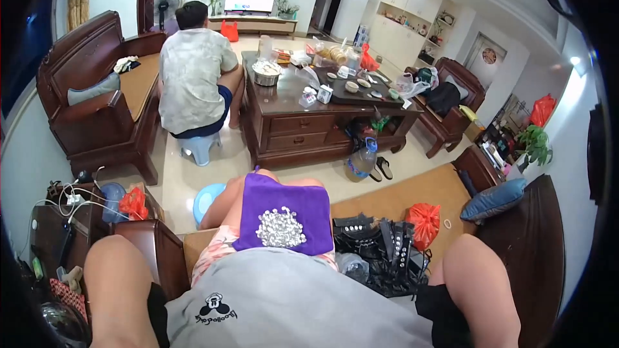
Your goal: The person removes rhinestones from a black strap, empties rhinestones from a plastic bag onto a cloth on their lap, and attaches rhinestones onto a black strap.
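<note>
Neither of my hands shows; only my bent bare arms appear at the lower left and lower right, and whatever my hands hold is out of sight. A purple cloth lies spread over my lap. On it rests a pile of small clear, shiny pieces. Just right of the cloth, on the seat, are black strappy items with shiny studs and a clear plastic bag.
A red plastic bag sits on the wooden bench. Ahead, a dark wooden table bears cups, bags and a tin. Another person sits on a blue stool. A large bottle stands on the floor.
</note>
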`<state>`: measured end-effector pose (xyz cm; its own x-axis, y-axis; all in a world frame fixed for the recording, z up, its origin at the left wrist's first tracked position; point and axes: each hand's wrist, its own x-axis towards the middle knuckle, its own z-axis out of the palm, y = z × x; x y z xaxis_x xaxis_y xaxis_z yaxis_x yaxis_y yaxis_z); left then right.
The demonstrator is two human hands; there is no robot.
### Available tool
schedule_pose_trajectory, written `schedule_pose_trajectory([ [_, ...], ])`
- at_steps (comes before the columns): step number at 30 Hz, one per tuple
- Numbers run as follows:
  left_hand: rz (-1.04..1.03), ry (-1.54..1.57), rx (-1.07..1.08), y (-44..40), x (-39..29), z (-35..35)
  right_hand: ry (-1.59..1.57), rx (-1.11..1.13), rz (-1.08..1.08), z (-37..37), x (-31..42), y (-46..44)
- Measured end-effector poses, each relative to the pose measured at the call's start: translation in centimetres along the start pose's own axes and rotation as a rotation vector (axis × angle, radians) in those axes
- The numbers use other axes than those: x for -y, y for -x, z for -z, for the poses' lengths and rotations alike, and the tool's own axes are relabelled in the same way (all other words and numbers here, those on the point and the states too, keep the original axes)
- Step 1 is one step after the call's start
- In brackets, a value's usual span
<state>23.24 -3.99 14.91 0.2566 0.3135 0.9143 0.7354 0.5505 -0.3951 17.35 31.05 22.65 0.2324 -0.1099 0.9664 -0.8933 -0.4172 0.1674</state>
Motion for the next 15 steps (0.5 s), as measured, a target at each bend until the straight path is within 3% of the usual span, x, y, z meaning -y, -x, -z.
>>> schedule_pose_trajectory([
  [6,0.325,0.192,0.114,3.8,2.5,-2.9,0.049,0.052,-0.169,0.2,0.9,0.2],
  [15,1.037,0.316,0.21,15.4,6.8,-12.6,0.25,0.269,-0.779,1.4,-1.3,4.5],
])
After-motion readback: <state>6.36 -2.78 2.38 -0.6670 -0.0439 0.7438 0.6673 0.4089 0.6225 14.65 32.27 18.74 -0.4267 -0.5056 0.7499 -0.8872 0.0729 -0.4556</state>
